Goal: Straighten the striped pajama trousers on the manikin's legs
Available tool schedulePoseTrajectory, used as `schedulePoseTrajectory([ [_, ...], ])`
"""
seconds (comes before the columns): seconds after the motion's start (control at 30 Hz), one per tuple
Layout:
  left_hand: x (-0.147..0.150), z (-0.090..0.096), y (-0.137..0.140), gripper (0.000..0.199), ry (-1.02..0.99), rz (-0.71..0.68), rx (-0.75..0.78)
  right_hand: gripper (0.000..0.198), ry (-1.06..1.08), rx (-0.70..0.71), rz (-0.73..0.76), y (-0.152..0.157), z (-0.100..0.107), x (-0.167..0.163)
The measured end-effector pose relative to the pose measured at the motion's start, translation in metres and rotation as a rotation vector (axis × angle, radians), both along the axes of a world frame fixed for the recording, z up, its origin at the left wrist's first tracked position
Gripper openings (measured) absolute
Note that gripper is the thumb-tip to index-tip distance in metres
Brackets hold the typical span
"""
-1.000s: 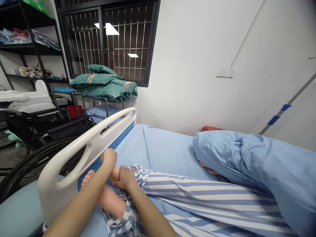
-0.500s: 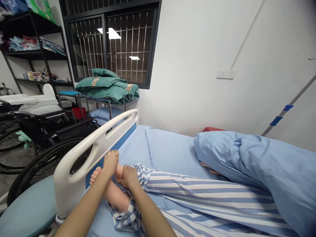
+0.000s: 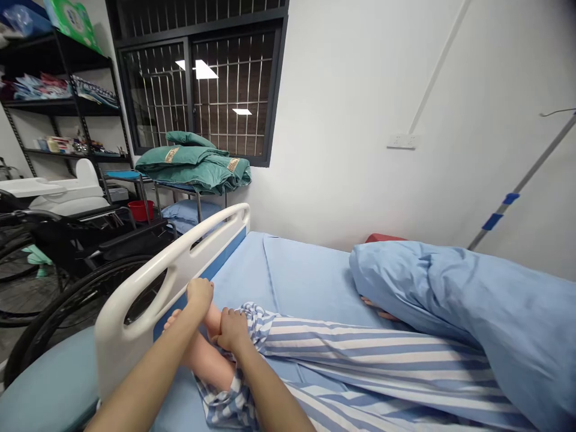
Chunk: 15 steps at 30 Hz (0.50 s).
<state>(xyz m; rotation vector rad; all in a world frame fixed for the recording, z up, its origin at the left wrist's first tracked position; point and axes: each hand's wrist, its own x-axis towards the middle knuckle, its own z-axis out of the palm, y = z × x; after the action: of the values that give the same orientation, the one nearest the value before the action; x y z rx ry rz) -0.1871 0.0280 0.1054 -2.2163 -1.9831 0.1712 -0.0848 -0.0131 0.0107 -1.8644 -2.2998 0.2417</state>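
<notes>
A figure with smooth, pinkish legs like a manikin's lies on the bed in blue-and-white striped trousers (image 3: 360,345). My left hand (image 3: 200,293) is closed around the far foot, which it mostly hides. Just above that ankle, my right hand (image 3: 232,329) wraps the far lower leg (image 3: 213,320), next to the bunched trouser cuff (image 3: 256,321). Under my left forearm rests the near leg (image 3: 209,363), bare below its rolled checked cuff (image 3: 225,402). The toes of the near foot (image 3: 171,319) show beside the footboard.
A white footboard (image 3: 175,255) closes the bed's left end, with a wheelchair (image 3: 112,246) beyond it. A blue quilt (image 3: 432,282) covers the figure's upper part, and some fingers show under its edge. Green folded bedding (image 3: 193,162) lies by the window. A pole (image 3: 522,183) stands at right.
The view has shifted slightly. Both hands keep their hold on the far foot and lower leg, with little visible movement.
</notes>
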Motion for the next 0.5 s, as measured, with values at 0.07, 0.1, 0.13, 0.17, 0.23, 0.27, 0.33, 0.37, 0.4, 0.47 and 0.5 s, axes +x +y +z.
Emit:
schedulePoseTrajectory([
  [0.07, 0.003, -0.001, 0.007, 0.03, 0.017, 0.004, -0.029, 0.062, -0.004, 0.002, -0.004, 0.002, -0.002, 0.0],
  [0.1, 0.005, -0.003, 0.011, 0.028, 0.024, 0.005, -0.044, 0.062, -0.007, 0.003, -0.006, 0.003, -0.003, 0.0],
  [0.13, 0.006, -0.005, 0.015, 0.027, 0.028, 0.004, -0.058, 0.063, -0.011, 0.005, -0.008, 0.005, -0.004, 0.001],
  [0.17, 0.007, -0.007, 0.019, 0.026, 0.029, 0.002, -0.07, 0.063, -0.016, 0.008, -0.008, 0.006, -0.005, 0.001],
  [0.23, 0.007, -0.012, 0.027, 0.025, 0.022, -0.007, -0.084, 0.062, -0.025, 0.015, -0.004, 0.008, -0.007, 0.001],
  [0.27, 0.007, -0.014, 0.03, 0.025, 0.012, -0.014, -0.084, 0.061, -0.028, 0.015, -0.002, 0.008, -0.007, 0.001],
  [0.33, 0.004, -0.017, 0.033, 0.028, -0.019, -0.026, -0.07, 0.06, -0.03, 0.006, -0.002, 0.009, -0.006, 0.001],
  [0.37, 0.003, -0.019, 0.034, 0.029, -0.04, -0.028, -0.056, 0.06, -0.031, -0.001, -0.005, 0.009, -0.006, 0.001],
  [0.4, 0.002, -0.02, 0.033, 0.03, -0.062, -0.028, -0.04, 0.06, -0.031, -0.007, -0.008, 0.009, -0.005, 0.001],
  [0.47, 0.0, -0.021, 0.028, 0.032, -0.111, -0.018, -0.014, 0.061, -0.03, -0.015, -0.014, 0.008, -0.004, 0.0],
  [0.5, -0.001, -0.021, 0.025, 0.033, -0.135, -0.009, -0.002, 0.061, -0.03, -0.016, -0.014, 0.008, -0.004, 0.0],
])
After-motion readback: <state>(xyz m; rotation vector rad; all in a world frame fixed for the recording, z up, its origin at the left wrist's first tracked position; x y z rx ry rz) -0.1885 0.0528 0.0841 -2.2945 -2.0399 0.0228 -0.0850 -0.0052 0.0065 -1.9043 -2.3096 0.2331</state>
